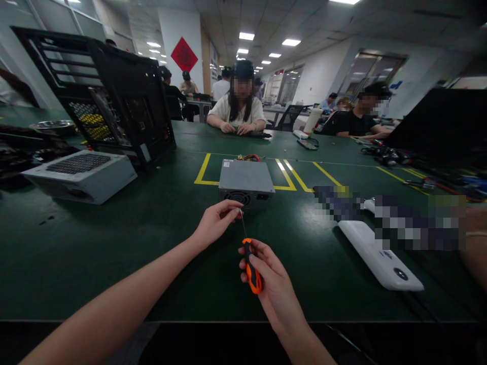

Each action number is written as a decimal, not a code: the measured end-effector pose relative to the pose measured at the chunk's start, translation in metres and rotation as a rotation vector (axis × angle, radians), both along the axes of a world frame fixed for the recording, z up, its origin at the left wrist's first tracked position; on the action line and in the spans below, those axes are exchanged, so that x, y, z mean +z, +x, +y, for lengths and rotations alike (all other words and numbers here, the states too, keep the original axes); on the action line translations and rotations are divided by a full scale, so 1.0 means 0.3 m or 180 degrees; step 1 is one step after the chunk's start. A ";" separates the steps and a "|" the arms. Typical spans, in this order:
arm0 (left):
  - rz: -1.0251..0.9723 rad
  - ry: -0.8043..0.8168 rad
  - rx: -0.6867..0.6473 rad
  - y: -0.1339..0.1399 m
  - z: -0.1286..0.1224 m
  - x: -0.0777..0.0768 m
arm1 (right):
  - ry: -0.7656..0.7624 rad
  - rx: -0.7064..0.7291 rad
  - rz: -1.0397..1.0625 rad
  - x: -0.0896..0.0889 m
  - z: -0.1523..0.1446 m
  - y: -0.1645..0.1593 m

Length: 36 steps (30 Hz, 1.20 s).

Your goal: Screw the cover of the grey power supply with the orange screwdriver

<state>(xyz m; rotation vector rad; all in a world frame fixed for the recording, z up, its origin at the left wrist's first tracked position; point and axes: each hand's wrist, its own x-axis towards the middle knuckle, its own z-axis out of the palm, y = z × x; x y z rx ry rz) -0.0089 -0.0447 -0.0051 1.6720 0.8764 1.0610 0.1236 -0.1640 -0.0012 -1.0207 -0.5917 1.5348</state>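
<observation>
My right hand [268, 276] is closed around a screwdriver [252, 271] with an orange and black handle. Its thin metal shaft points up and away toward my left hand [216, 220]. The fingers of that hand are pinched together at the shaft's tip; whatever they hold is too small to make out. Just beyond them a grey metal power supply unit [246, 176] sits on the green table, its fan grille and socket facing me. A bundle of coloured wires [249, 157] shows behind it. The left fingertips overlap its lower front edge in view, and I cannot tell whether they touch it.
On the left stand a second power supply unit [81, 175] and a black computer case [114, 96]. A white power bank [380, 253] lies at right, near another person's arm [475, 243]. Yellow tape [201, 170] marks the green table [171, 299]. A person [239, 109] sits opposite.
</observation>
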 end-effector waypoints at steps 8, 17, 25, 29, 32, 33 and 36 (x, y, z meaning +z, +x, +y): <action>-0.0017 -0.0293 0.0133 0.002 0.006 -0.008 | -0.0077 -0.0306 0.0209 0.002 0.021 0.010; 0.0234 -0.0343 0.0076 0.006 0.010 -0.023 | -0.0022 -0.0641 0.0238 0.013 0.072 0.041; 0.0267 -0.0340 0.0040 0.002 0.004 -0.016 | -0.0063 -0.0722 0.0256 0.023 0.089 0.031; 0.0266 -0.0345 0.0024 0.001 0.002 -0.014 | -0.0079 -0.0739 0.0275 0.025 0.085 0.032; 0.0272 -0.0346 0.0026 0.002 0.003 -0.014 | -0.0071 -0.0744 0.0282 0.024 0.086 0.034; 0.0269 -0.0342 0.0028 0.002 0.003 -0.015 | -0.0067 -0.0731 0.0281 0.023 0.087 0.034; 0.0263 -0.0353 0.0027 0.002 0.002 -0.014 | -0.0103 -0.0717 0.0253 0.019 0.091 0.031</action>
